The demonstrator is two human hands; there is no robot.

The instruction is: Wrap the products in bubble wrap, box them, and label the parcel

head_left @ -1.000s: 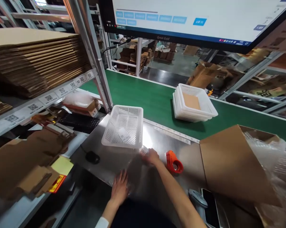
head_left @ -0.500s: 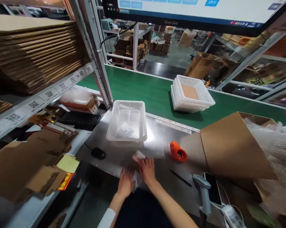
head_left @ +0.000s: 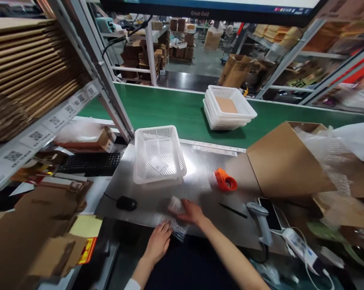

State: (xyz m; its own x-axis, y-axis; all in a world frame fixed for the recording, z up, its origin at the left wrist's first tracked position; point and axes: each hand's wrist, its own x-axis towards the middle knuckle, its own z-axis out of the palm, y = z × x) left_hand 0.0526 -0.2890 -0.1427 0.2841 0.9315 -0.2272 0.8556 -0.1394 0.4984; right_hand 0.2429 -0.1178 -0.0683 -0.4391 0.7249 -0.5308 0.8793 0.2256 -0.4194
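Note:
At the near edge of the metal table, my right hand (head_left: 191, 211) is closed round one side of a small bubble-wrapped packet (head_left: 176, 204). What the wrap contains cannot be made out. A loose strip of bubble wrap (head_left: 178, 232) trails from there over the table edge. My left hand (head_left: 158, 243) lies with its fingers stretched flat on the left end of that strip. Beyond both hands stands a white perforated basket (head_left: 159, 181) with a small white labelled packet (head_left: 159, 164) inside.
A black mouse (head_left: 126, 203) sits to the left. On the right are an orange tape dispenser (head_left: 225, 180), a black pen (head_left: 233, 210), a barcode scanner (head_left: 260, 221), a phone (head_left: 271, 213) and a big open carton (head_left: 290, 161). Stacked white baskets (head_left: 228, 121) stand on the green conveyor (head_left: 169, 106).
My hands have moved apart: the left lies lower and flat on the wrap, while the right has shifted right and grips the packet from its side. The view has also shifted.

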